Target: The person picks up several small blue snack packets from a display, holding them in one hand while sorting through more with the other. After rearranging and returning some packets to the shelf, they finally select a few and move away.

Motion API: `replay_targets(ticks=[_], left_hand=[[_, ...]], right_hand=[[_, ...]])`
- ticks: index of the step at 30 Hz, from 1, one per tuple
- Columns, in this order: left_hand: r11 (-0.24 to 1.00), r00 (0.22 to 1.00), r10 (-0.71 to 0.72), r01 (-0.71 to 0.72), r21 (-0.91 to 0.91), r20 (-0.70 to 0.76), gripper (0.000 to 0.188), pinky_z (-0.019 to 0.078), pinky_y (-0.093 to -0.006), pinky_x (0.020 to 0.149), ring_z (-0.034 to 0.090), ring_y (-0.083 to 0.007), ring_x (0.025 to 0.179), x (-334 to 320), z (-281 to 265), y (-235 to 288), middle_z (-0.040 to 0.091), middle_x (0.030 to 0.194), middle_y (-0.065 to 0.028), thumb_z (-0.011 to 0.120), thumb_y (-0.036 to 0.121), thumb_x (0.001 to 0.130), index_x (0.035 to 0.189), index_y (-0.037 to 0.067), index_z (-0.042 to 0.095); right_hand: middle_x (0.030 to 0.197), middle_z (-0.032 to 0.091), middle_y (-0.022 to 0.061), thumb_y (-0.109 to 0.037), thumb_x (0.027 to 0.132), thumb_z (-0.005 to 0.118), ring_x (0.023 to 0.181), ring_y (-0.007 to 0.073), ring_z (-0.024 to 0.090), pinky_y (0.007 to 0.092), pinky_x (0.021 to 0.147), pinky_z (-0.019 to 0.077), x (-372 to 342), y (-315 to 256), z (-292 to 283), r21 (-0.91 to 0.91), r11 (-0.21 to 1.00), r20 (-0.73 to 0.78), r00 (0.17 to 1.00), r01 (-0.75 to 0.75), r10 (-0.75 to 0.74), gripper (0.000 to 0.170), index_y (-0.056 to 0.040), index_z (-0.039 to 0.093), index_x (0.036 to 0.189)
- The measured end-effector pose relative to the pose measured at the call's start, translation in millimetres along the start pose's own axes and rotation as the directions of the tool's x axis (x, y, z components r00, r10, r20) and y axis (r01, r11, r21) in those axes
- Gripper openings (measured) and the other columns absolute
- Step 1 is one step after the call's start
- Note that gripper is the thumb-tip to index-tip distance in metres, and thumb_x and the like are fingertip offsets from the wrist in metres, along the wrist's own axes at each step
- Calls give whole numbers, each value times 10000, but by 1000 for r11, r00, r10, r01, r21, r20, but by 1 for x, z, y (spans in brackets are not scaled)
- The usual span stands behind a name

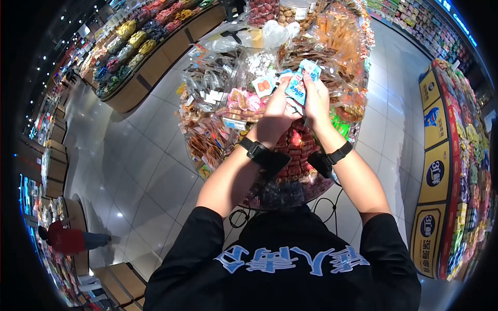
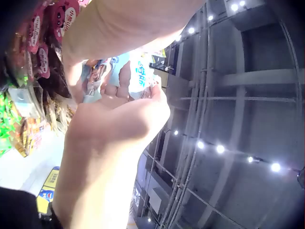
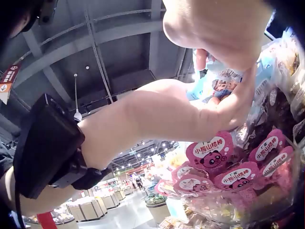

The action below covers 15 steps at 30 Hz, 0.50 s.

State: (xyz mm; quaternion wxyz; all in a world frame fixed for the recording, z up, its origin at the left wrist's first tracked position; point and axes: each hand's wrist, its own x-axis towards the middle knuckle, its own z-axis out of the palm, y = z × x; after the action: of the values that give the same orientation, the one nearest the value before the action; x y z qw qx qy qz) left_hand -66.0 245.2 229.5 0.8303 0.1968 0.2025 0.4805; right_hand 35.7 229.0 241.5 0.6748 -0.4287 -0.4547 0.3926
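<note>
In the head view, a light blue printed packet [image 1: 295,92] is held between the left hand [image 1: 280,106] and the right hand [image 1: 317,102], above a snack display. Thumbs lie along its printed face, with the other fingers mostly hidden. Another blue-and-white packet part [image 1: 311,68] shows at the right fingertips; whether it is separate is unclear. The left wrist view shows fingers curled at the blue packaging [image 2: 139,71]. In the right wrist view, both hands meet around the blue packaging [image 3: 205,88], partly covering it.
Beneath the hands, red wrapped sweets [image 1: 295,150] fill the display's near part. Pink-labelled packs [image 3: 213,153] stand close below the hands. A yellow-fronted shelf [image 1: 434,171] is at the right, and a person in red [image 1: 66,237] stands far left.
</note>
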Motion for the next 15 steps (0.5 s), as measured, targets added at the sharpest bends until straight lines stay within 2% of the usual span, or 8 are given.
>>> replay_targets(ticks=[3,4,8,11,12,15], left_hand=[[1000,999,21,-22,14,32,312,565,-390,811,670,-186,997,4,-4,-2,680,1132,-39,464,336,1008,1220,144,588],[1000,999,19,-19,13,35,313,560,-395,828,666,-189,1010,8,-6,-4,678,1138,-40,465,335,1006,1225,145,584],[995,999,47,-45,94,-16,330,527,-433,900,646,-204,1067,3,-1,-5,652,1195,-52,463,323,1007,1268,141,547],[988,998,60,-54,146,-37,349,499,-474,939,633,-220,1094,-12,10,-4,625,1240,-60,448,311,1012,1304,131,508],[977,993,85,-65,204,-88,353,522,-485,898,638,-224,1082,-21,18,-3,617,1243,-66,432,303,1017,1315,125,494],[962,994,110,-103,254,-16,347,551,-474,845,644,-217,1068,-26,10,-7,627,1213,-69,428,294,1018,1311,120,494]], right_hand=[[916,689,46,-217,987,537,808,89,602,268,744,492,-4,-8,1,-53,998,-101,995,22,-28,280,16,653,1089],[923,687,47,-211,990,533,815,86,601,266,743,492,-8,-15,2,-162,985,-121,989,61,-81,272,20,652,1071],[912,675,38,-214,994,538,805,79,595,253,730,485,-8,-16,2,-22,988,-190,970,150,-151,265,24,647,1034],[909,670,31,-223,998,537,797,71,592,247,724,482,-8,-20,-6,78,986,-188,974,145,-128,269,22,644,1033],[918,668,31,-222,999,538,794,74,596,243,714,483,-7,-20,-10,42,992,-189,976,118,-108,267,22,642,1034],[917,667,31,-222,997,539,789,82,604,239,708,487,-6,-27,-9,159,983,-107,992,89,-72,264,18,644,1032]])
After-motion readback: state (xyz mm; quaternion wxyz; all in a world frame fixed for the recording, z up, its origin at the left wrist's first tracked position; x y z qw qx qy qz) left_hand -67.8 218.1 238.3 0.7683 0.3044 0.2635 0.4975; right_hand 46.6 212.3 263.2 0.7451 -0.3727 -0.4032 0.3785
